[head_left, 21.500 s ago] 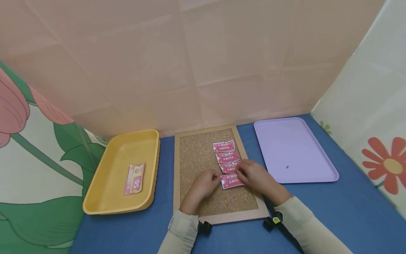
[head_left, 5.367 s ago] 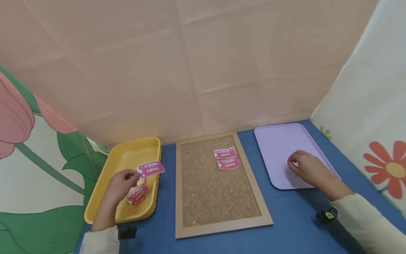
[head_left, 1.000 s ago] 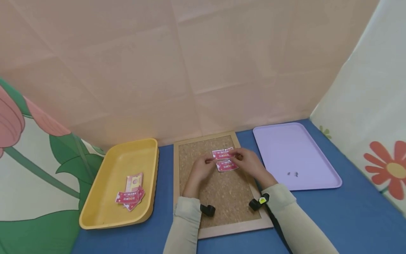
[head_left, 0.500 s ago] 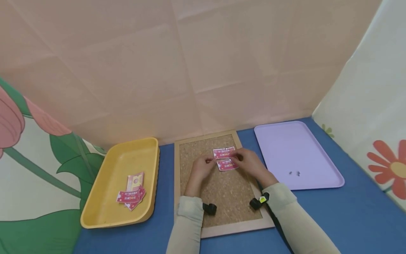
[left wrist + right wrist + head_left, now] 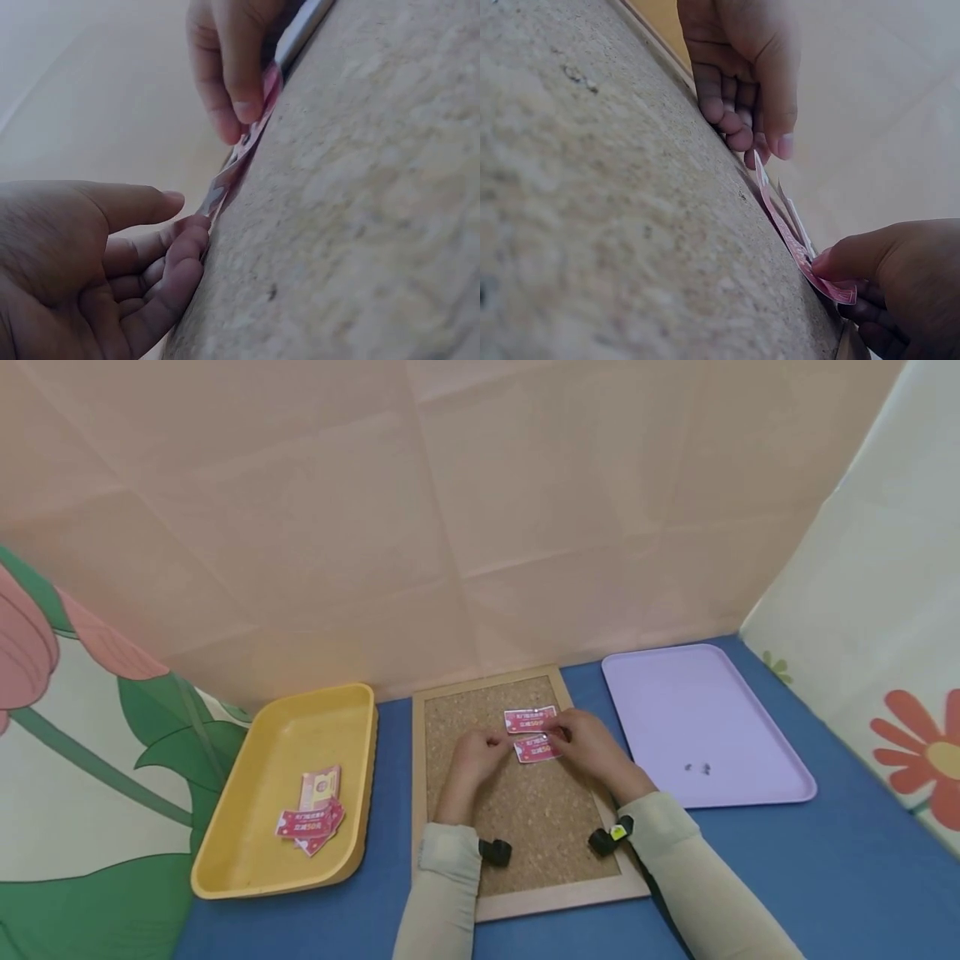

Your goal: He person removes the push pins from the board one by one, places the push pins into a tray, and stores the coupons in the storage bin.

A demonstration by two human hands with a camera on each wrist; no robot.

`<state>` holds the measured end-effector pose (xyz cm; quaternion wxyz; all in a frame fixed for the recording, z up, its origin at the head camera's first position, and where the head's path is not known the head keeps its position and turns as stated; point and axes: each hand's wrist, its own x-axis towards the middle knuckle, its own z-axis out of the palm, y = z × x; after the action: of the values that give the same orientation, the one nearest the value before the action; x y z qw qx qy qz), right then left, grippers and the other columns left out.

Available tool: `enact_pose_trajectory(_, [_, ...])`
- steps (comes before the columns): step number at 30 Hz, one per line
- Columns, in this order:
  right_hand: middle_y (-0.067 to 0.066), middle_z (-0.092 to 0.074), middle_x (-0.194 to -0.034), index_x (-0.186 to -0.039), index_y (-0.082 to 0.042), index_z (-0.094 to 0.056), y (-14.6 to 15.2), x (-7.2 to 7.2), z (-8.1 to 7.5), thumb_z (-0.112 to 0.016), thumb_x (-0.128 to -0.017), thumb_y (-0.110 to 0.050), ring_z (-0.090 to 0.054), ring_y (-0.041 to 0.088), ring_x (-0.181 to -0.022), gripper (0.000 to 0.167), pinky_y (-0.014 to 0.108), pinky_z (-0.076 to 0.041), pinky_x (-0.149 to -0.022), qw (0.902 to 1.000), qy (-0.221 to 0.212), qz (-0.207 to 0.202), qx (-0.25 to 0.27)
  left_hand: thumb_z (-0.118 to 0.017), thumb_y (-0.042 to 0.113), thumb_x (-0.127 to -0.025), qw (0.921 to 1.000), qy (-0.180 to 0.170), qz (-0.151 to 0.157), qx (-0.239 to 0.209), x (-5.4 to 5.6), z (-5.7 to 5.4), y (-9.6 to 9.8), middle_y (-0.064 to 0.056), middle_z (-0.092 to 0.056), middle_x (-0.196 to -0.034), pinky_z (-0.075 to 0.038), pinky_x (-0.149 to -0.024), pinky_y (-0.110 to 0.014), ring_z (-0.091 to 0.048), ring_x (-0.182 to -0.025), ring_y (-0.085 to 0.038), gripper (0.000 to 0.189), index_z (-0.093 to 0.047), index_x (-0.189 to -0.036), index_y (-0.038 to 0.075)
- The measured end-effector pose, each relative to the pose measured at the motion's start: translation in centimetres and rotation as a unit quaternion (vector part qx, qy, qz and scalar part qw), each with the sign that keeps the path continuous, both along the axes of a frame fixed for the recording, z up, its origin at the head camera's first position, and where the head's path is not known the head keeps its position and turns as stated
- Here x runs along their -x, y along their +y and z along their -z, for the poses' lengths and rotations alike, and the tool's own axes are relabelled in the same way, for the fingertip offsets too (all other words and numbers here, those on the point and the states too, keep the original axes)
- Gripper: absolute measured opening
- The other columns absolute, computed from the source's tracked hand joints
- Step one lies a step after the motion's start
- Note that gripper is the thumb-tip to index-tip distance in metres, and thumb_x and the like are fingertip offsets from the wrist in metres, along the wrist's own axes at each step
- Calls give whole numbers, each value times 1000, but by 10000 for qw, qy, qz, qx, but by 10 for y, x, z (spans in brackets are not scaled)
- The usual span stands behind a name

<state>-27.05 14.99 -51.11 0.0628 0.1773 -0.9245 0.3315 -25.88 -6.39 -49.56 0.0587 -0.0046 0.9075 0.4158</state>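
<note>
Two pink printed coupons lie one above the other on the cork board [image 5: 517, 827]; the upper coupon [image 5: 525, 720] and the lower coupon [image 5: 534, 750] are partly covered by my right hand [image 5: 588, 745]. In the right wrist view, that hand has its thumb on the lower coupon's right end and its fingers curled beneath, pinching it. A small bright pin head [image 5: 536, 711] shows on the upper coupon. My left hand [image 5: 477, 758] is at the lower coupon's left end; in the left wrist view its thumb stands apart from loosely bent fingers beside the coupon's corner.
To the left, a yellow tray [image 5: 258, 810] holds a pile of coupons [image 5: 311, 818]. On the right stands a purple tray [image 5: 697, 702] with small dark pins [image 5: 697, 769] on it. A blue cloth [image 5: 750, 868] covers the table.
Several coupons were on the board at first; two are there now. More coupons lie in the yellow tray and more pins in the purple one. Both hands have returned to the board, nearly still lately.
</note>
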Motion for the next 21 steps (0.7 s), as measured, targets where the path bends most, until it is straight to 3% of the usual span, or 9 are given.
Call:
enact_pose_trajectory(3, [5, -62, -91, -106, -6, -73, 0, 0, -1, -72, -87, -12, -54, 21, -82, 20, 40, -44, -71, 10000, 24, -36, -67, -69, 31, -91, 9998, 93, 106, 147, 0, 1, 2, 1, -68, -95, -50, -75, -35, -60, -84, -15, 19, -76, -91, 14])
enact_pose_trajectory(8, [6, -63, -93, -105, -6, -73, -2, 0, -1, -72, -87, -12, -55, 22, -85, 19, 40, -45, -73, 9999, 11, -70, -124, -68, 30, -89, 9993, 162, 210, 245, 0, 3, 4, 3, -65, -86, -46, -64, -31, -56, -72, -13, 16, -77, -86, 16])
enact_pose_trajectory(21, [2, -59, -89, -97, -10, -73, -7, 2, 1, -73, -86, -15, -52, 21, -83, 11, 36, -43, -71, 9992, -315, 253, 30, -69, 30, -89, 9999, -37, 122, -15, 1, 5, 2, 4, -64, -79, -43, -59, -28, -54, -68, -14, 16, -75, -84, 17])
